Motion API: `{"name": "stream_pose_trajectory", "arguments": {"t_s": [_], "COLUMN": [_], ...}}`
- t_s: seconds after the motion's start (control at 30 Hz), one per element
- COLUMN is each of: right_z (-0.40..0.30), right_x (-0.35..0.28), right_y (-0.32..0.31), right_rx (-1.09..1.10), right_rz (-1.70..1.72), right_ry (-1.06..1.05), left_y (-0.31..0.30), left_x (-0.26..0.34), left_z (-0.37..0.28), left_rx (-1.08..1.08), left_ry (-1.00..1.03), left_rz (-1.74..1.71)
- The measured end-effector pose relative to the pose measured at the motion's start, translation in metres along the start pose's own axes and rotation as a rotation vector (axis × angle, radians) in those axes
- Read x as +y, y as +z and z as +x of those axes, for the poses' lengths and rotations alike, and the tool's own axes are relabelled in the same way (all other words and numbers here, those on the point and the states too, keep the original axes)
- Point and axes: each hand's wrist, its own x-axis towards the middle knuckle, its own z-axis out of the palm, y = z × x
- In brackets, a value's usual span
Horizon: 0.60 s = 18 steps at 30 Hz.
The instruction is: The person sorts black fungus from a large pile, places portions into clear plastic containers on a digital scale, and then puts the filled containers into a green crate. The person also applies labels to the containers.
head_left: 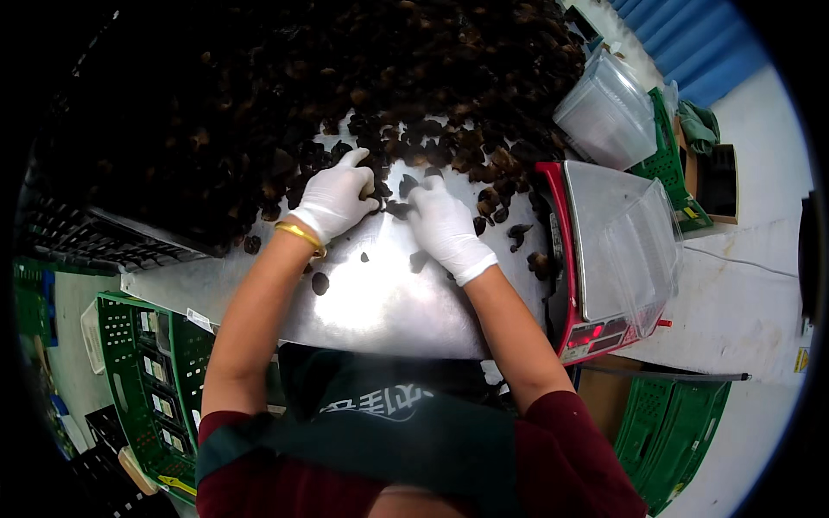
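Dark wood ear mushrooms (388, 71) lie in a broad heap on a shiny metal tabletop (382, 304). My left hand (337, 197), in a white glove, is at the near edge of the heap. Its index finger points out over the pieces, while the thumb is apart from it near a small dark piece. Also gloved in white, my right hand (447, 223) has its fingertips down among loose pieces. A flat dark mushroom piece (399, 210) lies between the two hands. Whether the right fingers pinch a piece is hidden from above.
To the right stands a red weighing scale (563, 259) with a clear plastic tray (638, 252) on it. Stacked clear containers (609, 110) are behind it. A black crate (149, 233) borders the heap at left. A green crate (123, 362) holding labelled packs sits lower left.
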Motion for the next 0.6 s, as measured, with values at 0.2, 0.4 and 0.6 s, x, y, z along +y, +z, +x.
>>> {"name": "stream_pose_trajectory", "arguments": {"t_s": [0.2,0.4,0.6], "right_z": [-0.042,-0.16,-0.189], "right_x": [0.022,0.067,0.134], "right_y": [-0.05,-0.182,-0.208], "right_rx": [0.388,0.879,0.586], "right_rz": [0.291,0.392,-0.076], "right_ry": [-0.04,0.204,0.353], "left_y": [0.007,-0.039,0.007], "left_x": [-0.045,0.096,0.286], "left_z": [0.014,-0.003,0.047], "left_rx": [0.324,0.175,-0.319], "left_ry": [-0.028,0.261,0.724], "left_rz": [-0.362,-0.988,-0.954]}}
